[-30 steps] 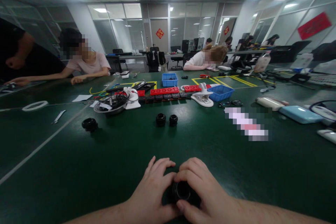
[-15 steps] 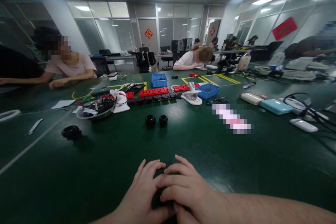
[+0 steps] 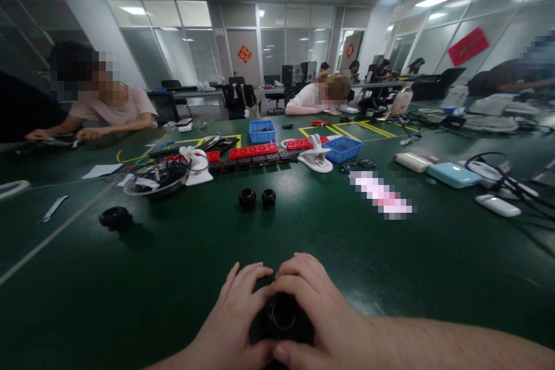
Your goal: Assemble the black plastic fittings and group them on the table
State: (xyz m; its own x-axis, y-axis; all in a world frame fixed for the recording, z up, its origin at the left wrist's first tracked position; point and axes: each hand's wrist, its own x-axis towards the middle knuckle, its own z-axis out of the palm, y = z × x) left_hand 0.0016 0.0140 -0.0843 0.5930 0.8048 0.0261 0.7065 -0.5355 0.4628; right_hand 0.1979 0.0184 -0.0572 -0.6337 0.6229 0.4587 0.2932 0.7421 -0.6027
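My left hand (image 3: 234, 315) and my right hand (image 3: 327, 312) curve around a black ring-shaped part (image 3: 284, 313) close to my body at the front of the green table. Its round opening shows between my thumbs and fingers, while its sides are covered. Fingers of both hands are bent and their tips nearly meet on the far side. Beyond them stand two smaller black ring-shaped parts, the left one (image 3: 247, 199) and the right one (image 3: 269, 199), side by side. Another black ring-shaped part (image 3: 115, 218) lies farther left.
A metal bowl of cables (image 3: 156, 185), a white clip base (image 3: 315, 156), red blocks (image 3: 254, 151) and blue bins (image 3: 262, 132) line the table's middle. At right lie a light blue case (image 3: 453, 174) and a white mouse-like object (image 3: 497, 205). A person (image 3: 117, 107) sits at left.
My right hand has shifted, its fingers now bent around the black part and its thumb drawn down. The part's round opening has come into view. My left hand stays nearly still.
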